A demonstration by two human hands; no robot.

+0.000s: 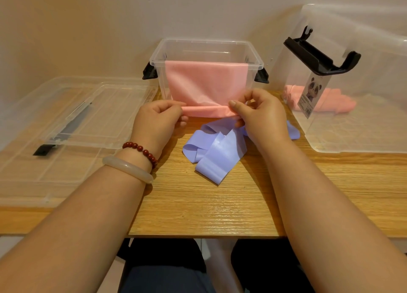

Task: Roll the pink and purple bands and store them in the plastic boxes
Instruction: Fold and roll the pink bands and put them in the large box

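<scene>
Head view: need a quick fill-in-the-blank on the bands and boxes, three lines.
1. The left hand and right hand both pinch the rolled end of the held band; its colour is ____.
2. The loose band lying on the table is ____.
3. The clear lid lies flat to the ____ of the small box.
Missing: pink; purple; left.

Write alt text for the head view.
The left hand and right hand pinch the rolled lower end of a pink band draped over the rim of a clear box. A loose purple band lies on the table nearby.
</scene>
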